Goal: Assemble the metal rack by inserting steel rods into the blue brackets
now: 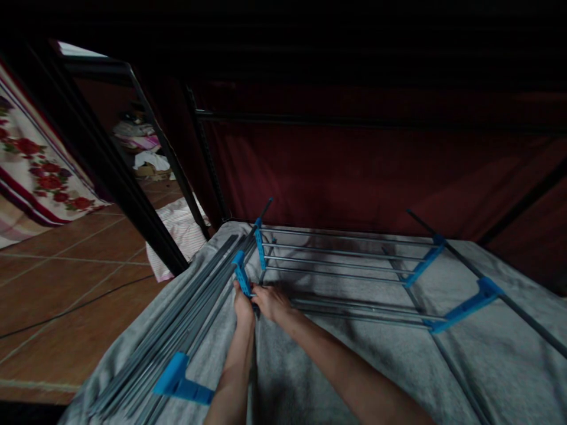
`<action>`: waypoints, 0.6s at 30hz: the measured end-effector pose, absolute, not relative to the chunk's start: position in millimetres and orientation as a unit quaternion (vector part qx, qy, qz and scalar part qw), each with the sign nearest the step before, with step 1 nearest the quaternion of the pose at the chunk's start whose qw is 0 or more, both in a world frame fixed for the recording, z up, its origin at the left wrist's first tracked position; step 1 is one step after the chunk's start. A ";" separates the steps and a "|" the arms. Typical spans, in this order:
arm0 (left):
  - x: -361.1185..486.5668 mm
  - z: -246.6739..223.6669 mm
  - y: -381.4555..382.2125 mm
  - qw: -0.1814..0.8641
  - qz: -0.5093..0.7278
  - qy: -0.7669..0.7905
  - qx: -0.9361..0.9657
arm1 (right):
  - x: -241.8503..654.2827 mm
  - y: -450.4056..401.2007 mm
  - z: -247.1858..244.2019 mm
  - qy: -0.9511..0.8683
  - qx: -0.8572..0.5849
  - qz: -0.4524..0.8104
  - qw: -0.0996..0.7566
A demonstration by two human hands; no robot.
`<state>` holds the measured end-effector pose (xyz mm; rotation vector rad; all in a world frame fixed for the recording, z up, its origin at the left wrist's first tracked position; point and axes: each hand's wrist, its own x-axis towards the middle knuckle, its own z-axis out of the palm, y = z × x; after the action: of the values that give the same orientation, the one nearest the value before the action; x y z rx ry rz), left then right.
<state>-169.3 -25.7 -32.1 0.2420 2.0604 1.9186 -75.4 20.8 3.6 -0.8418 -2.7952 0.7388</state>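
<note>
My left hand (243, 304) is closed round the lower end of a blue plastic bracket (241, 274) on the left side of a partly built rack. Right beside it, my right hand (271, 301) pinches the end of a grey metal rod (354, 306) against that bracket. The rod runs across to another blue bracket (463, 307) on the right. Farther back, several thin rods (341, 252) span between a left bracket (260, 245) and a right bracket (425, 260). Exactly how the rod end meets the bracket is hidden by my fingers.
A bundle of loose grey tubes (177, 330) lies to the left on the grey blanket (319, 372). One loose blue bracket (183, 381) rests by them. Dark frame posts (110, 159) and a maroon panel (332, 171) stand around. A floral cloth (48, 171) hangs over the tiled floor.
</note>
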 end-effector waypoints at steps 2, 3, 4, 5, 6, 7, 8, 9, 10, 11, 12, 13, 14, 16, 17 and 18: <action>-167.2 -31.2 -27.9 0.181 0.670 0.716 0.074 | -74.5 17.0 2.3 -0.925 -0.293 0.234 0.063; -166.0 -30.9 -29.1 0.190 0.670 0.714 0.071 | -73.6 14.9 1.2 -0.925 -0.300 0.223 0.066; -164.8 -30.8 -30.0 0.197 0.670 0.712 0.070 | -72.4 12.9 -0.3 -0.926 -0.306 0.207 0.072; -163.9 -30.7 -30.8 0.202 0.671 0.710 0.070 | -71.0 11.0 -1.8 -0.929 -0.308 0.188 0.080; -163.1 -30.6 -31.2 0.206 0.672 0.708 0.071 | -69.6 9.6 -3.2 -0.932 -0.307 0.170 0.088; -162.6 -30.6 -31.3 0.208 0.674 0.706 0.071 | -68.3 8.7 -4.2 -0.935 -0.303 0.158 0.090; -162.4 -30.6 -31.2 0.209 0.675 0.704 0.071 | -67.1 8.4 -4.8 -0.939 -0.297 0.152 0.087; -162.5 -30.8 -30.9 0.209 0.675 0.704 0.071 | -66.1 8.7 -4.8 -0.941 -0.290 0.155 0.078; -162.8 -31.1 -30.6 0.209 0.675 0.704 0.071 | -65.5 9.6 -4.3 -0.943 -0.284 0.161 0.067; -163.4 -31.6 -30.1 0.209 0.673 0.706 0.072 | -65.1 10.8 -3.4 -0.944 -0.279 0.167 0.058; -164.0 -32.4 -29.7 0.209 0.671 0.708 0.073 | -65.0 12.2 -2.3 -0.944 -0.277 0.171 0.051; -164.7 -33.5 -29.2 0.209 0.669 0.710 0.073 | -65.0 13.7 -1.1 -0.945 -0.274 0.174 0.048; -165.4 -34.8 -28.6 0.209 0.667 0.712 0.072 | -65.1 15.1 0.0 -0.945 -0.273 0.175 0.046; -166.5 -37.6 -27.1 0.209 0.665 0.714 0.067 | -65.3 17.5 2.0 -0.945 -0.269 0.179 0.043; -166.9 -38.9 -26.3 0.208 0.664 0.715 0.064 | -65.3 18.4 2.8 -0.945 -0.267 0.182 0.042; -167.1 -40.0 -25.6 0.205 0.665 0.716 0.061 | -65.3 19.1 3.6 -0.945 -0.265 0.185 0.041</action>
<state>-167.1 -25.6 -40.0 0.1706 1.9953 1.8536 -65.3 19.1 3.6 -0.8114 -2.8945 0.5678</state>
